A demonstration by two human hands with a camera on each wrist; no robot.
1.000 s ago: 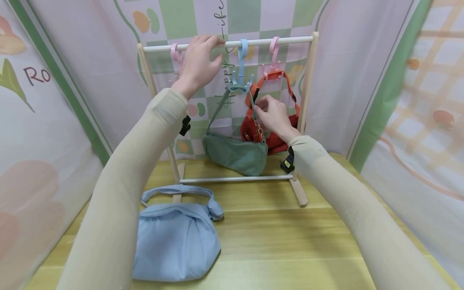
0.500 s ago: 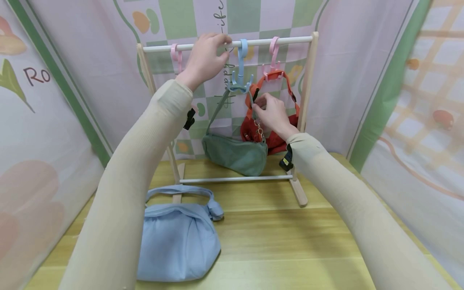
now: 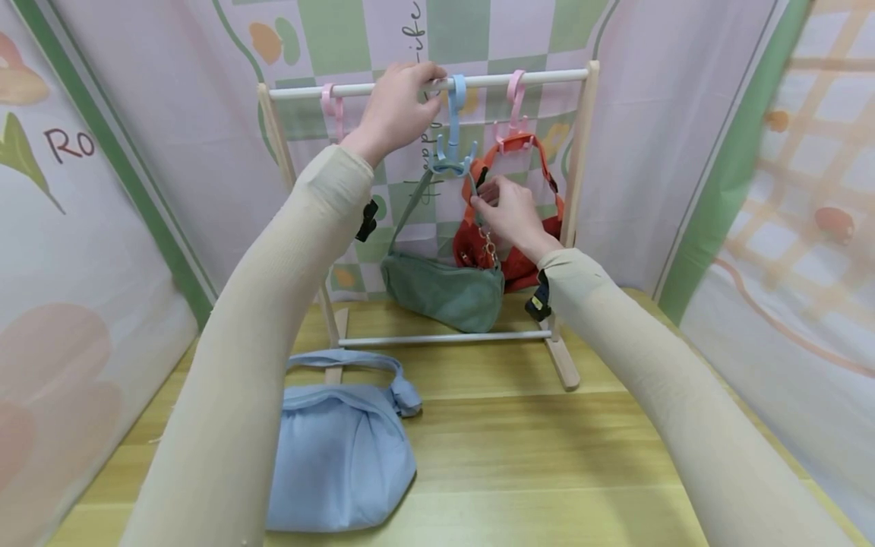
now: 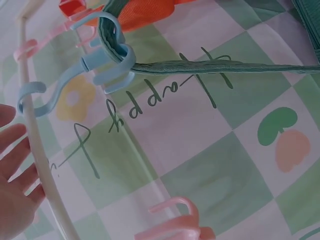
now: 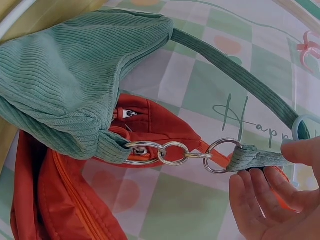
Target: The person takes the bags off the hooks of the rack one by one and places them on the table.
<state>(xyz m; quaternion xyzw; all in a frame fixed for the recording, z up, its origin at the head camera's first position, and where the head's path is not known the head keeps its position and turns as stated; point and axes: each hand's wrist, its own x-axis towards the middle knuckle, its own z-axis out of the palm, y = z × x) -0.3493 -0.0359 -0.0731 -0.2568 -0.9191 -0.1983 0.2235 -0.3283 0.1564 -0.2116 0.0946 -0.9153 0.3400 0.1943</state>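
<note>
Left hand (image 3: 399, 106) has shifted along the rail (image 3: 487, 80) toward the blue hook (image 3: 454, 114), fingers relaxed; right hand (image 3: 513, 213) pinches the strap (image 5: 237, 70) of the green bag (image 3: 444, 295) hung there — best eased lightly, without unseating it.

back cloth (image 3: 440, 228) — "happy" and "ife"; left cloth (image 3: 96, 228) — "ro"

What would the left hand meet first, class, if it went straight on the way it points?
Probably the blue hook, just ahead of the left hand along the rail, though depth is unclear.
</note>
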